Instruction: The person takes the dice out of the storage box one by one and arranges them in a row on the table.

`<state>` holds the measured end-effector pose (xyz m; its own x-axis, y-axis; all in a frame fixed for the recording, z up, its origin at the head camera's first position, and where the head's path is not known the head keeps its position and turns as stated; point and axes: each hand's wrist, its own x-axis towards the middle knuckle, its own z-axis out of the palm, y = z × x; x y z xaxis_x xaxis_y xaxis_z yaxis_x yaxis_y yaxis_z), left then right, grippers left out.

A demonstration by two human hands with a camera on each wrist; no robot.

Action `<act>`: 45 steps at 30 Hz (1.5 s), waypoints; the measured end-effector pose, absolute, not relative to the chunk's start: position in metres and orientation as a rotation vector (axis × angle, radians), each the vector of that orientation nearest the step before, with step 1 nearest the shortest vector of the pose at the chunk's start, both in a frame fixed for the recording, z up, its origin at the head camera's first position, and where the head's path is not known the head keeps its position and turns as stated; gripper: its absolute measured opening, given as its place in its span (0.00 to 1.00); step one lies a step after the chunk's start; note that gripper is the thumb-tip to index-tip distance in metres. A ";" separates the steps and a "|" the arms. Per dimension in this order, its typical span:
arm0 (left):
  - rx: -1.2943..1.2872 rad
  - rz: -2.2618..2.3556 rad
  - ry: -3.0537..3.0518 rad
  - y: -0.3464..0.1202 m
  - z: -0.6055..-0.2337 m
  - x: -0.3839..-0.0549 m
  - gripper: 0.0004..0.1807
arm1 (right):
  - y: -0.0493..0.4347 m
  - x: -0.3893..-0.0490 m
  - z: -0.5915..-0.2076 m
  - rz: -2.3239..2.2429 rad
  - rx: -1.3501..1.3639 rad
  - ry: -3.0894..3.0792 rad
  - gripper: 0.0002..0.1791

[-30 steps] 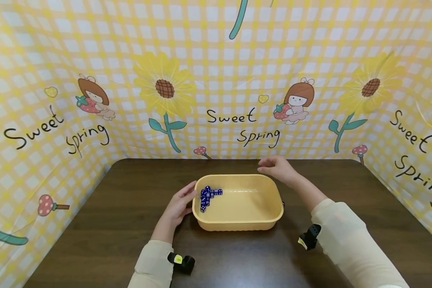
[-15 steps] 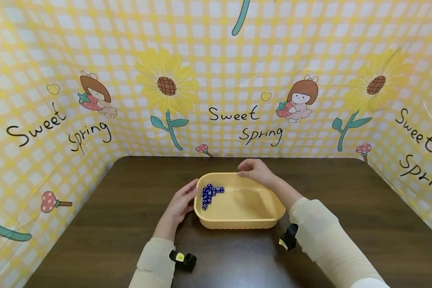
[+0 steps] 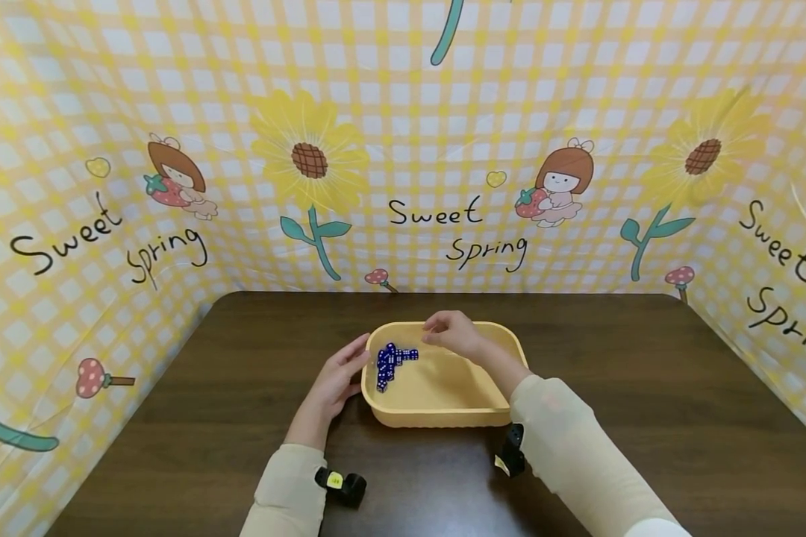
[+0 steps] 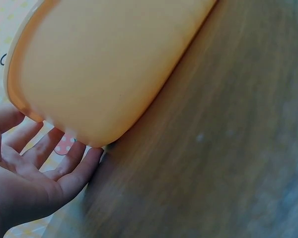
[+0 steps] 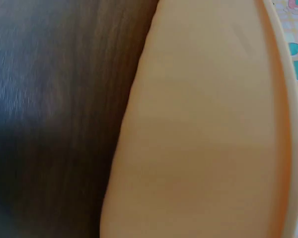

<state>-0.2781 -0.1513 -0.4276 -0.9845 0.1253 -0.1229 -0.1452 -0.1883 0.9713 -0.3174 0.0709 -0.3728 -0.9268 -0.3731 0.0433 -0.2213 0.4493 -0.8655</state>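
A yellow plastic tub [image 3: 443, 419] sits on the table in the head view. Several blue dice with white pips [image 3: 388, 365] lie clustered at its left end. My left hand [image 3: 332, 384] rests against the tub's left end, and in the left wrist view its relaxed fingers [image 4: 72, 171] touch the outer wall. Above the tub's inside, my right hand [image 3: 458, 337] hangs with fingers loosely bent, to the right of the dice; nothing shows in it. In the right wrist view the tub's outer wall hides most of that hand.
The dark wooden table [image 3: 255, 358] spreads around the tub. A yellow checked cloth [image 3: 403, 134] printed with flowers and lettering hangs behind it and at both sides. Each sleeve carries a black wrist camera, the left one [image 3: 342, 486] near the table's front.
My right hand has moved left from behind the tub's right corner to over its inside, nearer the dice. The left hand stays at the tub's left end.
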 end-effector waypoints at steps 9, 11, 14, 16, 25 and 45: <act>-0.037 2.295 1.883 -0.151 -0.427 -0.278 0.24 | 0.058 -0.319 -0.389 -1.473 -0.518 2.540 0.12; -0.049 2.295 1.880 -0.151 -0.427 -0.278 0.23 | 0.056 -0.318 -0.393 -1.458 -0.501 2.557 0.12; -0.040 2.293 1.877 -0.152 -0.427 -0.277 0.23 | 0.054 -0.317 -0.398 -1.446 -0.483 2.578 0.13; -0.035 2.292 1.879 -0.152 -0.427 -0.277 0.24 | 0.053 -0.317 -0.401 -1.446 -0.485 2.586 0.13; -0.029 2.306 1.866 -0.153 -0.427 -0.277 0.24 | 0.048 -0.317 -0.410 -1.472 -0.452 2.572 0.15; -0.055 2.304 1.880 -0.150 -0.428 -0.277 0.23 | 0.062 -0.424 -0.545 -1.308 -0.718 2.724 0.17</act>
